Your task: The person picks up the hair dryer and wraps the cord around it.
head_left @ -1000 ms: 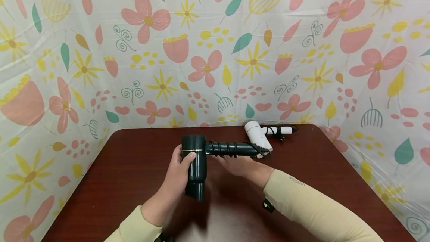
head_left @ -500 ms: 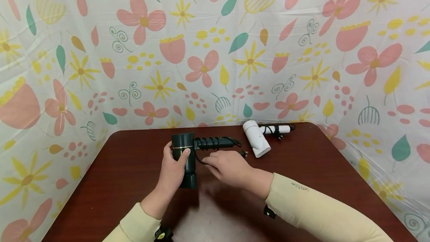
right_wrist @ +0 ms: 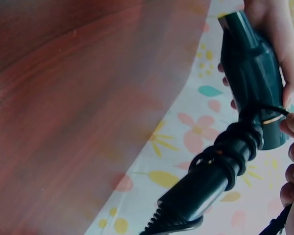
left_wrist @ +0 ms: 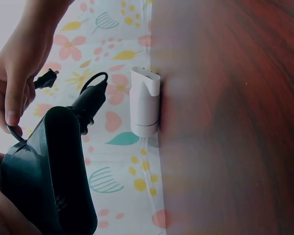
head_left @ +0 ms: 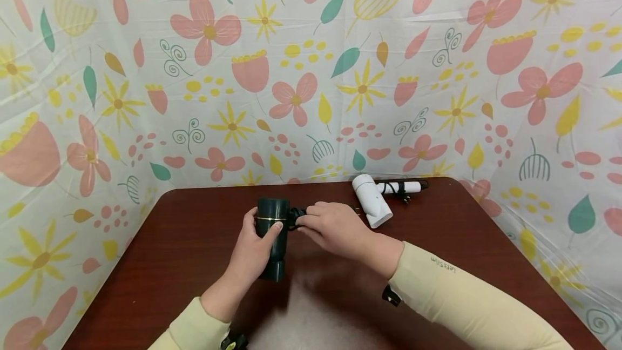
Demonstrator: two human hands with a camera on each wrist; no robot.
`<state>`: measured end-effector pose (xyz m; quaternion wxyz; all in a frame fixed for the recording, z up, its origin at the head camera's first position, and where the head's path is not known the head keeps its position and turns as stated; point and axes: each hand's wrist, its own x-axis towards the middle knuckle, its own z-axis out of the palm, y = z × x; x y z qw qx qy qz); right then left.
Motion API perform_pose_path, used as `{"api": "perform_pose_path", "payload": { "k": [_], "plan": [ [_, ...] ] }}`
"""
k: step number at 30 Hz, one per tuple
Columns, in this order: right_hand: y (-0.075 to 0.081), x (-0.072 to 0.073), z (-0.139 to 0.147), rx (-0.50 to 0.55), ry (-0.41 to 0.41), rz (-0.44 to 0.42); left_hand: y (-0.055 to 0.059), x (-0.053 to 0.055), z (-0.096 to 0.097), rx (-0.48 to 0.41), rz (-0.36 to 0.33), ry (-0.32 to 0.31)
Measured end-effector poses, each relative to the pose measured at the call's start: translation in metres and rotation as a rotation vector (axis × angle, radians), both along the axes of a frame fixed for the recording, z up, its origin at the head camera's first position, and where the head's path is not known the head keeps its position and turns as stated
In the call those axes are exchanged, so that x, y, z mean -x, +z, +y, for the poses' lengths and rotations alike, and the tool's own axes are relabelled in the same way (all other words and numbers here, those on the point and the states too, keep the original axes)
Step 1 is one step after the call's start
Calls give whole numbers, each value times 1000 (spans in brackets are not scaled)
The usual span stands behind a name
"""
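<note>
A dark green hair dryer (head_left: 272,210) with a gold ring is held up over the table. My left hand (head_left: 252,253) grips it round the barrel, thumb across the near side. In the right wrist view its black cord (right_wrist: 229,171) winds in several coils round the handle (right_wrist: 196,188). My right hand (head_left: 335,228) pinches the cord close to where handle and barrel meet, and hides most of the handle in the head view. The plug (left_wrist: 46,79) sticks out from under the right hand in the left wrist view.
A white hair dryer (head_left: 371,199), its handle wrapped in a black cord, lies at the back right of the reddish-brown table (head_left: 184,242). Flower-print cloth (head_left: 291,42) hangs behind the table and along both sides.
My right hand came out from behind the handle to its near side and took the cord between its fingers. The dryer shifted left, then slightly back right; the handle turned away from view.
</note>
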<state>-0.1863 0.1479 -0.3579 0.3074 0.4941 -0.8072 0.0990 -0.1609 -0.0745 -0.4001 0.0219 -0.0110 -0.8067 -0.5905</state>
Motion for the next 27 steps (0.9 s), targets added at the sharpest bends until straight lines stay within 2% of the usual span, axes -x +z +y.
{"api": "perform_pose_path", "payload": {
  "k": [7,11,17,27],
  "plan": [
    [4,5,5,50,17,5,-1,-5,0,-14,-5,-36],
    [3,5,7,72,28,16,2,-6,-1,-30,-3,-28],
    [-2,-1,10,12,77,31,2,-3,-6,-95,5,3],
    [-10,-6,12,-9,-77,30,5,-4,-7,-193,-24,8]
  ]
}}
